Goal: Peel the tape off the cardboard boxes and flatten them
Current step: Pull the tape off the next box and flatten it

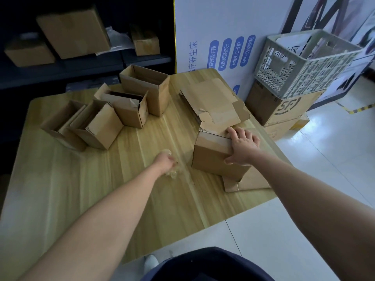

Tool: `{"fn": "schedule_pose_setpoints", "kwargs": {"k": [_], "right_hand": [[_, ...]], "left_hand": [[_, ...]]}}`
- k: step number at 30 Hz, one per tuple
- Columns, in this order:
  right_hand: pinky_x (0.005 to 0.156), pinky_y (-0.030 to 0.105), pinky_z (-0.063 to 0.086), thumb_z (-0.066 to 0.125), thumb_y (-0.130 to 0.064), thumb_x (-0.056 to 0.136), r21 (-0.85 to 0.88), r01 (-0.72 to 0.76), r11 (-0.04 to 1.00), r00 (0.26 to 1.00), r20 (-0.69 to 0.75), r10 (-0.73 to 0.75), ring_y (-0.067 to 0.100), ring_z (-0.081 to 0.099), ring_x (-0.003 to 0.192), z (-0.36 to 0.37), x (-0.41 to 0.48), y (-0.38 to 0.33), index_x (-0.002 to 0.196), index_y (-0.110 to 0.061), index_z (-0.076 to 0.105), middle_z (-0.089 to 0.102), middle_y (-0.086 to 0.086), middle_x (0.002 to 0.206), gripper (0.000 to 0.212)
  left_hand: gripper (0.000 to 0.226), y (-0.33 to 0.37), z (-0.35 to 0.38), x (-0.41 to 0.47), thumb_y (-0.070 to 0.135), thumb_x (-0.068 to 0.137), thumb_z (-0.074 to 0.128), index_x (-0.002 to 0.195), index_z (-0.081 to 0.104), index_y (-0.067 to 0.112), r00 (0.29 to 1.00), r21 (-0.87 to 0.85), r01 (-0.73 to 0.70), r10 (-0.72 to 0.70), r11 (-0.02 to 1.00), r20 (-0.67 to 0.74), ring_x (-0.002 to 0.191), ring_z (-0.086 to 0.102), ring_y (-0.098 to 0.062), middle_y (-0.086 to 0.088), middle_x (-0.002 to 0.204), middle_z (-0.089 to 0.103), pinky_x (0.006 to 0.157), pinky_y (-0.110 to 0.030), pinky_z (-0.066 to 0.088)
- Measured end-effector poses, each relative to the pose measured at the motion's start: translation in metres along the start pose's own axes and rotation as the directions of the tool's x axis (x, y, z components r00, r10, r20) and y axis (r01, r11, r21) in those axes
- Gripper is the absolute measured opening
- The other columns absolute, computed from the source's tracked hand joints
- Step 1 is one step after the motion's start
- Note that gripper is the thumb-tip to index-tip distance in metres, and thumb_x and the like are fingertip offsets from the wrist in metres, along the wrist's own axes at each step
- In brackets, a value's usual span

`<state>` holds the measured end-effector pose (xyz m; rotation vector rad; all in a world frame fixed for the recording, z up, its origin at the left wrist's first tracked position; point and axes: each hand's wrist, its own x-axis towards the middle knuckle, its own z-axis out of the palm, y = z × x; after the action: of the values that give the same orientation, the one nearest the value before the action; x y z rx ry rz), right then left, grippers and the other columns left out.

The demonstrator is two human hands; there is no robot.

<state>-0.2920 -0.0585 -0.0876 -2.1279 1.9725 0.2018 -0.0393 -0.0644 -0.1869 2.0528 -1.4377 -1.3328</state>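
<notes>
A closed brown cardboard box (213, 159) stands at the right side of the wooden table (121, 189), with pale tape along its top. My right hand (241, 146) lies spread on the box's right top edge, thumb down its side. My left hand (165, 162) is in the table's middle, closed on a crumpled wad of clear tape (172, 173). Flattened cardboard (215, 104) lies behind the box, and another flat piece (247, 182) sticks out from under it. Several open boxes (129, 106) stand at the table's left and back.
A grey plastic crate (300, 63) sits on stacked cardboard boxes (284, 110) on the floor to the right. A white printed board (223, 37) stands behind the table. Dark shelves (71, 63) at the back left hold more boxes. A white shoe (150, 262) shows on the floor below.
</notes>
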Motion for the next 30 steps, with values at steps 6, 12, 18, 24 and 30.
{"fn": "schedule_pose_setpoints", "kwargs": {"k": [6, 12, 18, 24, 30], "right_hand": [[0.114, 0.048, 0.011, 0.078, -0.044, 0.068, -0.007, -0.005, 1.000, 1.000, 0.004, 0.005, 0.031, 0.016, 0.138, -0.002, -0.001, -0.004, 0.145, -0.030, 0.014, 0.020, 0.004, 0.149, 0.101], [0.112, 0.048, 0.016, 0.078, -0.049, 0.066, -0.034, 0.005, 0.999, 1.000, 0.022, -0.005, 0.031, 0.021, 0.135, -0.004, -0.002, -0.005, 0.144, -0.029, 0.015, 0.026, 0.005, 0.145, 0.103], [0.107, 0.044, 0.025, 0.054, -0.073, 0.076, 0.151, -0.032, 0.988, 0.997, 0.074, 0.021, 0.027, 0.036, 0.130, -0.028, -0.002, -0.003, 0.141, -0.030, 0.030, 0.042, 0.002, 0.140, 0.082], [0.097, 0.041, 0.046, 0.061, -0.057, 0.084, 0.520, -0.178, 0.835, 0.983, 0.055, 0.175, 0.026, 0.053, 0.116, -0.038, -0.007, 0.020, 0.138, -0.017, 0.045, 0.054, 0.005, 0.130, 0.069], [0.075, 0.038, 0.057, 0.059, -0.035, 0.092, 0.627, -0.195, 0.754, 0.955, -0.054, 0.292, 0.022, 0.064, 0.081, -0.039, -0.012, 0.030, 0.111, -0.010, 0.065, 0.065, 0.007, 0.091, 0.032]], "left_hand": [[0.009, -0.023, -0.034, -0.016, 0.011, 0.084, 0.066, 0.078, 0.071, 0.006, 0.991, 0.345, 0.019, 0.028, 0.939, -0.132, 0.079, 0.064, -0.024, -0.008, 0.086, 0.069, 0.074, -0.029, 0.050], [0.038, 0.011, -0.041, -0.048, 0.046, 0.084, 0.066, 0.073, 0.049, 0.014, 0.985, 0.694, 0.054, 0.074, 0.718, -0.153, 0.075, 0.056, -0.021, -0.003, 0.081, 0.058, 0.063, -0.028, 0.043], [0.043, 0.089, -0.023, -0.061, 0.046, 0.088, 0.060, 0.112, 0.055, 0.011, 0.949, 0.038, -0.288, 0.290, 0.957, -0.120, 0.095, 0.057, -0.017, -0.001, 0.107, 0.058, 0.079, -0.028, 0.044], [0.040, 0.111, 0.008, -0.062, 0.029, 0.085, 0.068, 0.115, 0.047, 0.013, 0.994, -0.270, -0.109, 0.099, 0.957, -0.051, 0.106, 0.056, -0.024, -0.006, 0.120, 0.053, 0.082, -0.044, 0.056], [0.026, 0.123, 0.006, -0.069, 0.031, 0.086, 0.068, 0.090, 0.052, 0.011, 0.997, -0.512, -0.078, 0.077, 0.855, -0.024, 0.104, 0.055, -0.027, -0.009, 0.113, 0.055, 0.076, -0.044, 0.058]]}}
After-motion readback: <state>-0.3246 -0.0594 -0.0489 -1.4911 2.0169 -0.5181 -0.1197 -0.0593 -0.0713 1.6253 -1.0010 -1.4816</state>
